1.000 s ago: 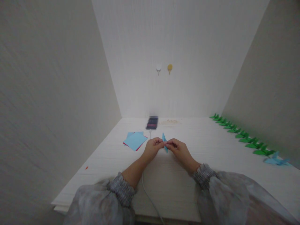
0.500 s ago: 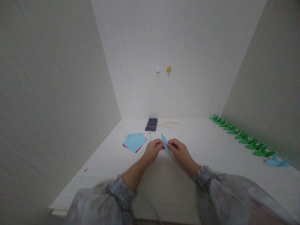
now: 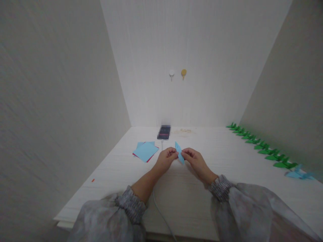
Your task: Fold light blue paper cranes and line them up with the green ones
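A small folded piece of light blue paper is held up over the middle of the white table. My left hand pinches its left side with closed fingers. My right hand pinches its right side the same way. The paper stands narrow and pointed, tilted a little to the left at the top. Both forearms wear grey gathered sleeves.
A stack of blue and red paper squares lies left of my hands. A dark phone with a cable sits behind them. A row of green folded paper figures lines the right wall, ending in a blue one. Two hooks hang on the far wall.
My hands have shifted slightly and turned the blue paper piece between the fingers; its flat face shows a bit more now. Nothing on the table has moved.
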Motion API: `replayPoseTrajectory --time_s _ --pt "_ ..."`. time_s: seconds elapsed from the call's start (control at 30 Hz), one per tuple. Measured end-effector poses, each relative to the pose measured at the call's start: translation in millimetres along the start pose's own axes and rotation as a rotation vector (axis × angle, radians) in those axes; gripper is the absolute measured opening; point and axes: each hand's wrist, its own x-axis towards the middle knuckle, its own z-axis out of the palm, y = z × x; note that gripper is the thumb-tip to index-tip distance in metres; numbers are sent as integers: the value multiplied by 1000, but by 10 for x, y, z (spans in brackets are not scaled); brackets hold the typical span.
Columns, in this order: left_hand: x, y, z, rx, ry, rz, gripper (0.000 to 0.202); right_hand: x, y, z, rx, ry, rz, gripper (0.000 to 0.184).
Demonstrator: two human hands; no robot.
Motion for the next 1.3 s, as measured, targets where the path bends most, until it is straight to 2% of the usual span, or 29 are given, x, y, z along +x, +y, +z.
replayPoseTrajectory --time_s 0.3,0.6,0.87,1.1,1.3 --pt "14 1 -8 -47 15 -69 16 5 6 20 11 3 7 16" --pt "41 -42 -43 -141 4 -74 16 0 -34 38 169 25 10 17" --pt "3 -3 -31 -186 -57 -90 13 2 15 27 302 -11 72 16" --pt "-38 -9 -46 -242 -156 -82 24 -17 -48 51 522 -20 204 18" --pt "-30 -16 -58 -269 -198 -61 25 -15 -83 58 512 -8 187 12"
